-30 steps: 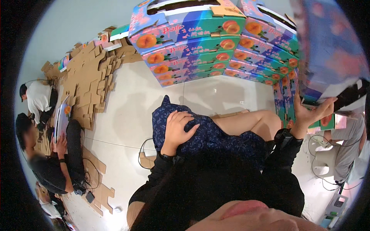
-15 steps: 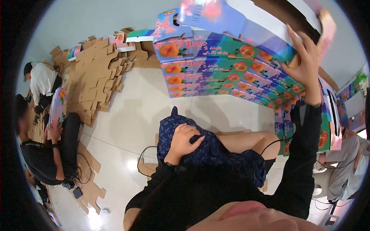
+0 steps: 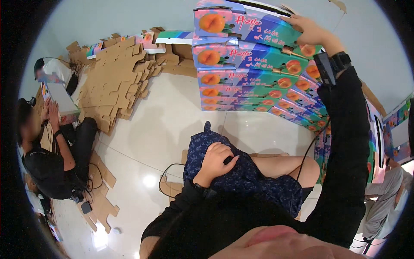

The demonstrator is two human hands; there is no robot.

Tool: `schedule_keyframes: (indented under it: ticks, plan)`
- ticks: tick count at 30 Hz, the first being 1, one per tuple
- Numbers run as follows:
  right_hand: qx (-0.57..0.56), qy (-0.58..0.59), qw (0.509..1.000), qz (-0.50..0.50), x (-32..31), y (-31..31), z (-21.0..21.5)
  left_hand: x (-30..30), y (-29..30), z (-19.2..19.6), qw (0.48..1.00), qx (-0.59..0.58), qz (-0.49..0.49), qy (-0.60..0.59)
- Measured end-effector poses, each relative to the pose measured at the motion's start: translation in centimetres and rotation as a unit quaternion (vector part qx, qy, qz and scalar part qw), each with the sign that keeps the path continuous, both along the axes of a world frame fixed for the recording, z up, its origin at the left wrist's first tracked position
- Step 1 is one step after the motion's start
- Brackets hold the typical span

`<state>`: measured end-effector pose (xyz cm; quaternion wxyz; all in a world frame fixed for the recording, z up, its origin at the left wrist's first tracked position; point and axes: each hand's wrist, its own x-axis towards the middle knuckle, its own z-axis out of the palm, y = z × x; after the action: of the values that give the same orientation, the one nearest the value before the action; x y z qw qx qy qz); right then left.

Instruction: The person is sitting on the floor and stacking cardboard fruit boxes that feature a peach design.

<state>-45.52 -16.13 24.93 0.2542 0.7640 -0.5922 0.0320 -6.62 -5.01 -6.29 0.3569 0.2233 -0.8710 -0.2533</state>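
Observation:
My right hand (image 3: 309, 32) reaches forward to the top of a stack of printed fruit boxes and grips the far right end of the uppermost box (image 3: 258, 26). That box sits on the others, its blue, pink and green front showing orange fruit; a dark opening runs along its top. My left hand (image 3: 217, 159) lies over my knee on dark blue patterned cloth (image 3: 200, 149), fingers spread along it. A small black thing shows between its thumb and fingers; I cannot tell what it is.
Flat brown cardboard blanks (image 3: 112, 82) lie piled at the left. A seated person (image 3: 51, 168) handles a box nearby, and another person (image 3: 388, 185) sits at the right. More stacked boxes (image 3: 297, 101) adjoin the stack. A black cable (image 3: 308, 151) hangs from my right wrist.
The uppermost box, tilted and raised in my right hand before, now sits level on the stack. My left hand stays on my knee. The person at left has turned their box.

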Motion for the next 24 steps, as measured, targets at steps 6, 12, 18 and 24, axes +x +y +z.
schedule_keyframes:
  ticks: [6,12,18,24]
  plan:
    - [-0.059,-0.093,0.993,-0.041,1.5,-1.0,-2.6,-0.1,0.1,-0.1,1.000,-0.003,0.002,0.031]
    - [-0.114,-0.052,0.991,-0.036,1.7,-1.5,-3.1,-0.3,-0.2,0.2,1.000,0.002,-0.001,0.007]
    - [-0.088,-0.038,0.995,0.001,2.4,-2.2,-0.7,-0.4,-0.1,0.4,1.000,-0.010,0.007,0.015]
    - [-0.085,-0.122,0.987,-0.056,-0.6,-5.7,-2.6,-0.4,0.1,-0.2,1.000,-0.020,0.005,0.005]
